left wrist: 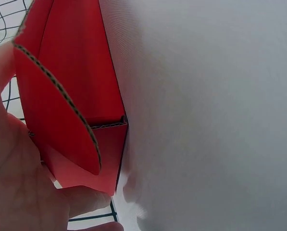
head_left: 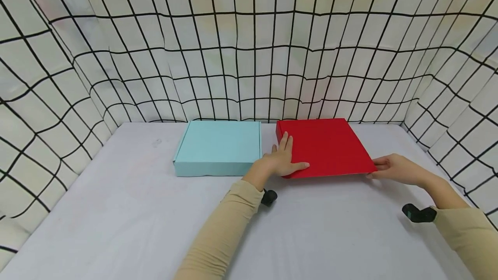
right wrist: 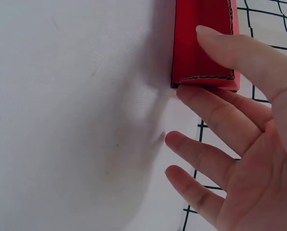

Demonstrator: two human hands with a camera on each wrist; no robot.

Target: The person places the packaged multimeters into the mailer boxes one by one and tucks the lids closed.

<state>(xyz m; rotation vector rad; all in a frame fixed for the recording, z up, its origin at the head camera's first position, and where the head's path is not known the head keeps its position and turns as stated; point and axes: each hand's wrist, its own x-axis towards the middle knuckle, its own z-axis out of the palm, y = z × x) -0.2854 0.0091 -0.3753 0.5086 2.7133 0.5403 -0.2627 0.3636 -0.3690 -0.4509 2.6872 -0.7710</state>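
Observation:
A red cardboard box (head_left: 324, 146) lies on the white-covered table, its lid over the top. Along its front, the wrist views show an opening with bare corrugated edges. My left hand (head_left: 282, 161) rests at the box's left side, fingers spread and fairly straight, thumb on the lid. In the left wrist view, a curved red flap (left wrist: 61, 110) stands out at this end. At the front right corner, my right hand (head_left: 397, 169) pinches the box, thumb over the front and index finger against the side. The other fingers of that hand extend past the corner.
A light blue closed box (head_left: 221, 144) sits left of the red one, close to my left forearm. White cloth with a black grid (head_left: 253, 55) rises behind the table and on both sides. A dark wrist device (head_left: 419, 213) hangs at my right cuff.

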